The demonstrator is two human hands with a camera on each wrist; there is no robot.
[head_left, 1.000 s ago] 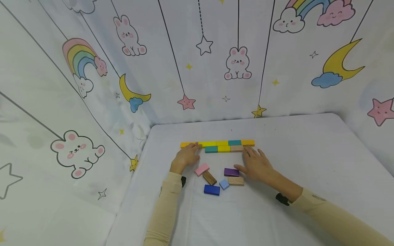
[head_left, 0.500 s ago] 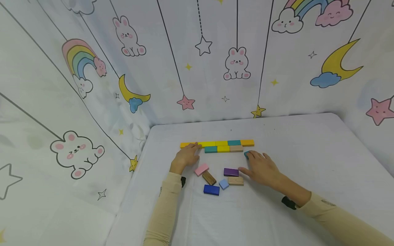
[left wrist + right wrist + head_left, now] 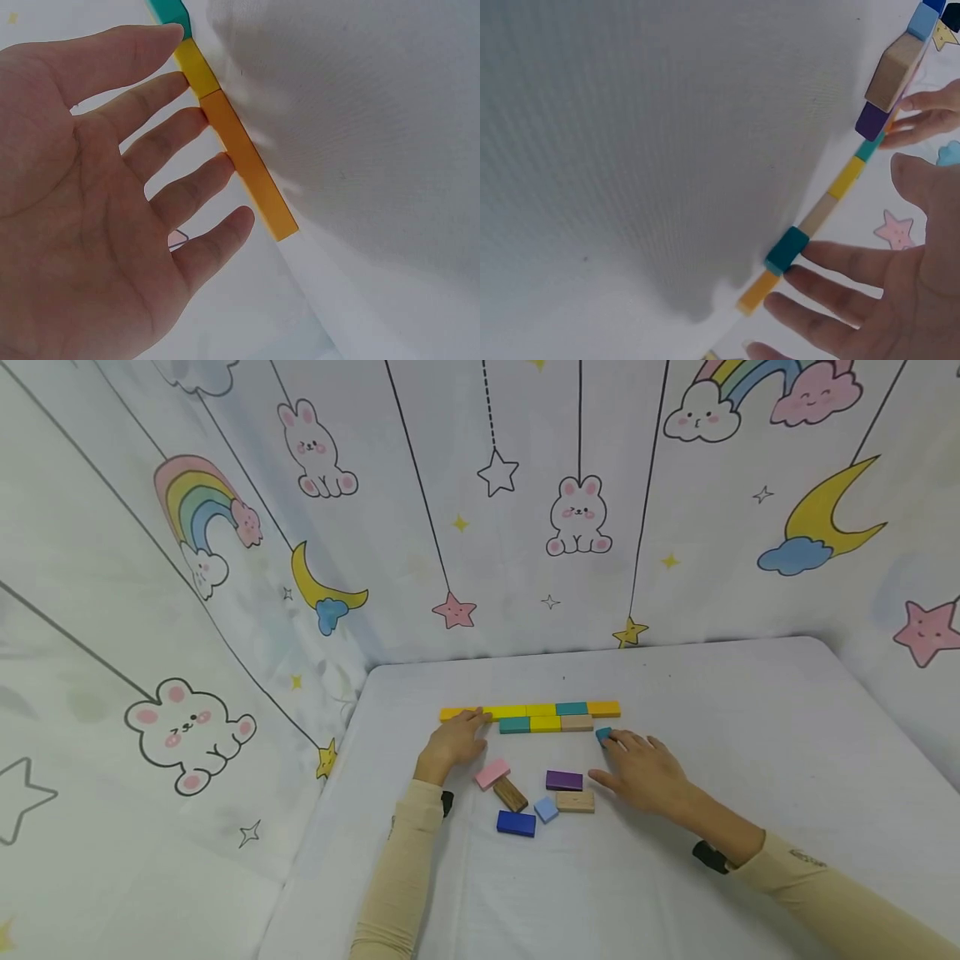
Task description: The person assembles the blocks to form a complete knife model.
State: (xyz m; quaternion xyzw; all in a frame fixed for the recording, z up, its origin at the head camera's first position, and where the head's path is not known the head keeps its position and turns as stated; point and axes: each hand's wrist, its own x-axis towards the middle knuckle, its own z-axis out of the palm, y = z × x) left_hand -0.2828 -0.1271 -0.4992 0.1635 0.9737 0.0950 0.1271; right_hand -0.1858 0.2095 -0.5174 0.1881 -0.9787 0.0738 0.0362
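My left hand (image 3: 452, 745) lies at the left end of a back row of flat blocks. In the left wrist view its extended fingertips touch the side of an orange block (image 3: 251, 169). A shorter front row has a green-teal block (image 3: 514, 725), a yellow block (image 3: 545, 723) and a tan block (image 3: 577, 722). Just off its right end sits a blue-teal block (image 3: 603, 737), partly covered by the fingertips of my right hand (image 3: 645, 772). Seen from the right wrist, these extended fingers touch the side of that teal block (image 3: 787, 251), thumb held apart.
Loose blocks lie nearer the person: pink (image 3: 492, 774), dark brown (image 3: 511, 794), purple (image 3: 564, 781), light wood (image 3: 575, 802), light blue (image 3: 547, 810) and dark blue (image 3: 516, 823). A white cloth covers the table (image 3: 735, 735). Behind it hangs a printed curtain (image 3: 510, 560).
My right hand has drawn back to the right and towards the person, away from the tan block. The blue-teal block, hidden at first, now shows at its fingertips. The left hand stays put.
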